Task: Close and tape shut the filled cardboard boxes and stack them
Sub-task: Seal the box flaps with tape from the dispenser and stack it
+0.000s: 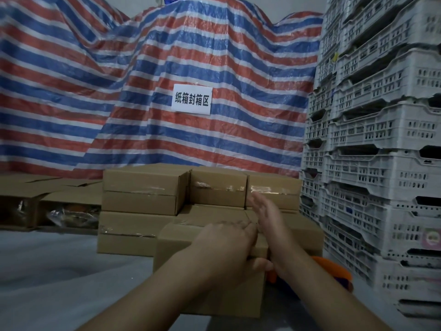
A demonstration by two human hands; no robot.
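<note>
your left hand (229, 244) grips the box (210, 278) to steady it | right hand (267, 216) flat, fingers straight — pressing the seam down

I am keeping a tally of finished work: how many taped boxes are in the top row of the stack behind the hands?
3. Left box, middle box, right box beside the white crates. More may be hidden behind them.
</note>
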